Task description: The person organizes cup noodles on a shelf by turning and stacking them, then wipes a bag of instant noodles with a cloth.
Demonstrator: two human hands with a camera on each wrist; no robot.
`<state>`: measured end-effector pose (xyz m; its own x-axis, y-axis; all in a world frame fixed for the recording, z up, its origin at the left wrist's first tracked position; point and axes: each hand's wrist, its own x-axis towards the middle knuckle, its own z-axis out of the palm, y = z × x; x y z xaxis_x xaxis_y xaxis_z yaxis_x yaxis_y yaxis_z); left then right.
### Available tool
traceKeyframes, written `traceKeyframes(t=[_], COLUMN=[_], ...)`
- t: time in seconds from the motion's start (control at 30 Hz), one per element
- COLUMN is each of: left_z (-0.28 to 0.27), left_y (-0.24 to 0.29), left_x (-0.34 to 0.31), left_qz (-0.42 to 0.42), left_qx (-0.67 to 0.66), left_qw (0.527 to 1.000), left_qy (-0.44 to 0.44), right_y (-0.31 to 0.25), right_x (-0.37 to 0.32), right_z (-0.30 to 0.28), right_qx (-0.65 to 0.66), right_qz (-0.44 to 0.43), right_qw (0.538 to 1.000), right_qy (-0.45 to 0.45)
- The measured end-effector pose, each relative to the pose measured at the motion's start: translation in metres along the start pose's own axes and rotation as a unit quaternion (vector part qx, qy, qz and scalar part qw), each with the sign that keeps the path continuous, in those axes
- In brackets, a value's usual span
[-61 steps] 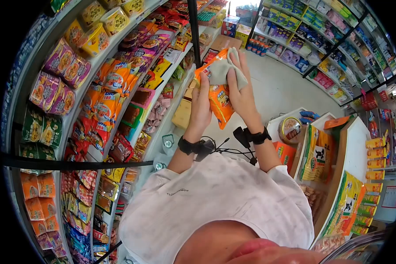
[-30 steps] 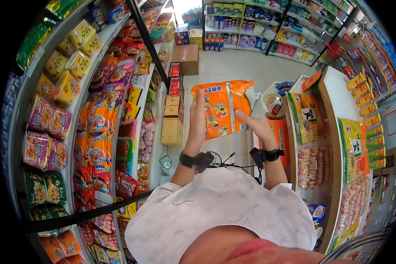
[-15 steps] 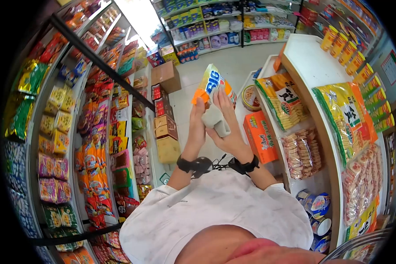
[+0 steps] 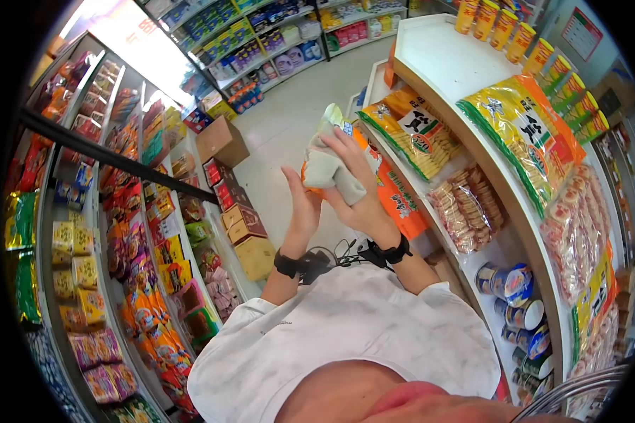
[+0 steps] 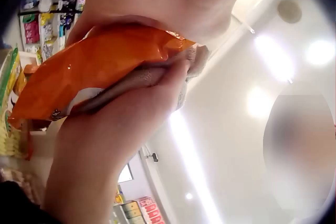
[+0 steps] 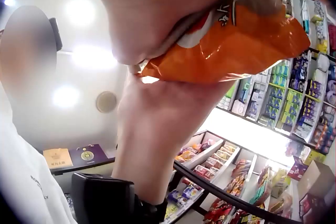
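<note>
Both hands hold an orange instant noodle packet [image 5: 100, 69] in front of the chest. In the head view a grey-white cloth [image 4: 330, 173] covers most of it, leaving a pale green and blue corner at the top. My right hand [image 4: 358, 190] holds the cloth against the packet, fingers lying along it. My left hand [image 4: 303, 215] supports the packet from the left, thumb standing straight and apart from it, its other fingers hidden. In the right wrist view the orange side [image 6: 241, 45] shows between the two hands.
On the right a white shelf unit [image 4: 430, 53] bears large cracker bags [image 4: 525, 134] and yellow canisters [image 4: 504, 28]. An orange box [image 4: 402, 204] is near the right hand. Snack shelves [image 4: 137, 261] line the left, with cardboard boxes [image 4: 222, 141] on the floor.
The packet has been turned over, and the cloth has moved from its edge across its face. The view has swung rightward, bringing the cracker shelf closer. The left thumb has come off the packet.
</note>
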<state>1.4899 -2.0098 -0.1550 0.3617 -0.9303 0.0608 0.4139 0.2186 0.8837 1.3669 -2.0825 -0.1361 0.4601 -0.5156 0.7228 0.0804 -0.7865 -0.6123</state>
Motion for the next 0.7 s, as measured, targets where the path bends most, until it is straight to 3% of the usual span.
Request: traceKeyframes(t=[0.03, 0.17, 0.23, 0.27, 0.33, 0.4, 0.5, 0.53, 0.6, 0.7], left_z=[-0.007, -0.010, -0.024, -0.028, -0.031, -0.043, -0.075, -0.085, -0.097, -0.104], left_y=[-0.001, 0.013, 0.020, 0.023, 0.034, 0.036, 0.049, 0.052, 0.057, 0.070], left_x=[-0.002, 0.005, 0.006, 0.008, 0.012, 0.022, 0.036, 0.039, 0.043, 0.038], left_qz=[0.009, 0.090, 0.031, 0.019, 0.011, -0.005, -0.071, -0.090, -0.114, -0.131], left_qx=[0.035, 0.177, 0.149, 0.106, -0.008, -0.131, -0.254, -0.292, -0.311, -0.341], left_qw=[0.999, 0.979, 0.988, 0.994, 1.000, 0.991, 0.965, 0.952, 0.944, 0.931], left_qy=[-0.014, -0.048, -0.032, -0.027, -0.015, 0.025, -0.006, -0.012, -0.006, -0.021], right_y=[-0.005, -0.007, -0.007, -0.008, -0.006, -0.009, -0.013, -0.027, -0.037, -0.033], right_x=[0.001, 0.008, 0.017, 0.022, 0.022, 0.018, 0.005, 0.008, 0.002, -0.001], right_z=[0.002, 0.027, 0.032, 0.033, 0.030, 0.034, 0.031, 0.031, 0.037, 0.057], right_qx=[-0.032, 0.049, 0.056, 0.057, 0.172, 0.198, 0.108, 0.145, 0.170, 0.194], right_qz=[-0.016, 0.039, 0.065, 0.078, 0.258, 0.293, 0.329, 0.370, 0.434, 0.404], right_qw=[0.999, 0.995, 0.987, 0.981, 0.937, 0.924, 0.938, 0.917, 0.884, 0.886], right_qy=[-0.028, 0.074, 0.138, 0.171, 0.157, 0.148, 0.030, 0.021, 0.036, 0.118])
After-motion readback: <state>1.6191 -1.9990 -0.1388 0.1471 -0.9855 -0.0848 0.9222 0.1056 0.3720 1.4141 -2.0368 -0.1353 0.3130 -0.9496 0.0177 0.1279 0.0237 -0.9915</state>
